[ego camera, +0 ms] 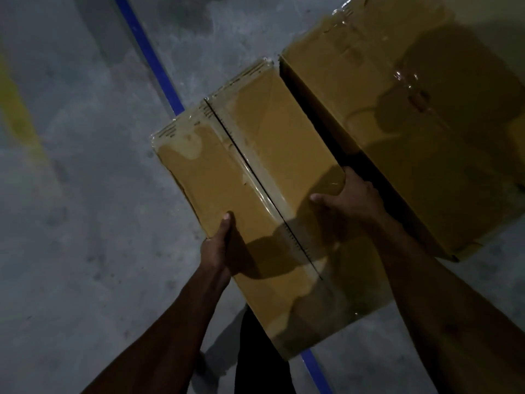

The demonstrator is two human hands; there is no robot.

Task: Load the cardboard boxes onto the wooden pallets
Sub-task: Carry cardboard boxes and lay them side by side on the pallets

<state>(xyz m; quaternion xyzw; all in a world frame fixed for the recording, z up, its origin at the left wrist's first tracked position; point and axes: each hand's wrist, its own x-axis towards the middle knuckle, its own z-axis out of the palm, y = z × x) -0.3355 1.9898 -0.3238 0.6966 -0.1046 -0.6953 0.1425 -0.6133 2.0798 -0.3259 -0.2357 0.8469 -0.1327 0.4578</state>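
Note:
A long brown cardboard box (250, 177), sealed with clear tape along its middle seam, fills the centre of the head view. My left hand (217, 248) grips its left edge, thumb on the top face and fingers hidden down the side. My right hand (350, 197) grips the right edge, thumb on top, fingers curled into the dark gap beside it. A larger taped cardboard box (412, 115) sits just to the right, separated by that narrow gap. No wooden pallet is visible.
Grey concrete floor (85, 223) spreads to the left. A blue floor line (150, 58) runs diagonally under the held box and reappears at the bottom. A faded yellow stripe (20, 115) lies at the far left. My dark trouser leg (255, 351) shows below the box.

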